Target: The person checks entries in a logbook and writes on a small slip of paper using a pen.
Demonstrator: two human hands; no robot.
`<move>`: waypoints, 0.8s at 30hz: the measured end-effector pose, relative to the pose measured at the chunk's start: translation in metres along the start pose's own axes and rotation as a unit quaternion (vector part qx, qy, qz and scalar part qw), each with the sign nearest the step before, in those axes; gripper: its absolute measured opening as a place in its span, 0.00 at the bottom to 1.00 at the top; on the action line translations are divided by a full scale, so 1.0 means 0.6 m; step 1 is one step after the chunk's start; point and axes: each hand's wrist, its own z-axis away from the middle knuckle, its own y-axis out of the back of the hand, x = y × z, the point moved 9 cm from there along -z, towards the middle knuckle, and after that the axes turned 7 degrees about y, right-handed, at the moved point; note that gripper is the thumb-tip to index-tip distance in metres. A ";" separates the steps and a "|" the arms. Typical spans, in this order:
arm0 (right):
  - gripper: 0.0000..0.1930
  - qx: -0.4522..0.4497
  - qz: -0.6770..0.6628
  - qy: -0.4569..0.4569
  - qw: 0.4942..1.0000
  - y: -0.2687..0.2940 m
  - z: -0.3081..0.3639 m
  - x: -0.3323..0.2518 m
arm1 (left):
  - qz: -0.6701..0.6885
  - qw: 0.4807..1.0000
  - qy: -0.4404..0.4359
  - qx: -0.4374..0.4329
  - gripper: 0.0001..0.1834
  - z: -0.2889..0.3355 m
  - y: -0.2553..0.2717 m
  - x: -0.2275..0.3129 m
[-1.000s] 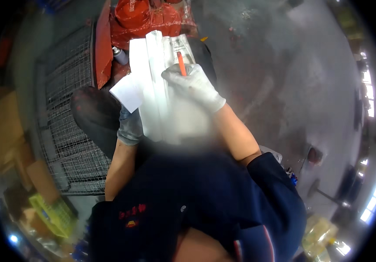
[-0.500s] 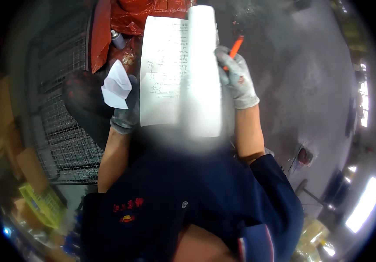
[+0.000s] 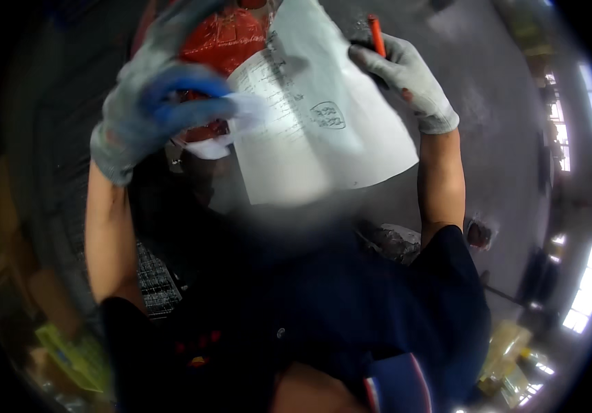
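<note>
An open notebook (image 3: 278, 155) with handwritten pages lies before me, its right-hand page (image 3: 371, 131) lifted and curving, with a small drawing on it. My right hand (image 3: 409, 79), in a grey-white glove, is closed around an orange-red pen (image 3: 376, 36) beside the page's upper right edge; whether it also grips the page is unclear. To the left, my gloved left hand (image 3: 162, 96), with blue fingers, pinches a folded white paper (image 3: 248, 110) over the notebook's left edge. Motion blurs that paper, and another white part (image 3: 210, 147) shows just below the fingers.
Shiny red plastic sheeting (image 3: 223, 41) lies behind the notebook. Black wire mesh (image 3: 155, 275) shows at the lower left, near a yellow-green crate (image 3: 72, 358). Grey floor (image 3: 495, 138) stretches to the right, with a reddish patch (image 3: 479, 234) on it.
My left hand has risen and swung toward the notebook with the folded paper. The lifted page has opened out to the right. My right hand has moved up and right with the pen.
</note>
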 end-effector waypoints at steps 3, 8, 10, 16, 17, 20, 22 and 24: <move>0.18 -0.017 -0.036 0.070 0.997 -0.022 -0.005 -0.042 | -0.066 0.982 -0.052 -0.172 0.09 -0.100 -0.042 0.054; 0.13 -0.051 -0.035 0.128 0.990 -0.034 0.004 -0.060 | -0.084 0.921 -0.043 -0.379 0.10 -0.173 -0.119 0.091; 0.16 -0.074 -0.037 0.157 0.984 -0.028 0.018 -0.049 | -0.106 0.832 0.027 -0.544 0.10 -0.160 -0.144 0.079; 0.23 0.110 -0.497 0.056 0.859 -0.015 0.009 0.154 | 0.104 0.945 0.003 -0.310 0.10 -0.193 -0.020 0.077; 0.24 0.133 -0.487 0.066 0.861 -0.028 0.014 0.191 | 0.132 0.952 0.048 -0.271 0.10 -0.201 0.001 0.062; 0.26 0.177 -0.205 0.184 0.945 -0.062 0.032 0.236 | -0.141 0.982 -0.048 -0.118 0.21 -0.134 0.066 -0.102; 0.28 0.222 0.014 0.259 0.940 -0.082 0.059 0.232 | 0.227 0.929 0.289 -0.045 0.21 -0.083 0.070 -0.199; 0.30 0.258 0.031 0.255 0.931 -0.088 0.088 0.236 | 0.397 0.849 0.345 0.054 0.22 0.003 0.059 -0.265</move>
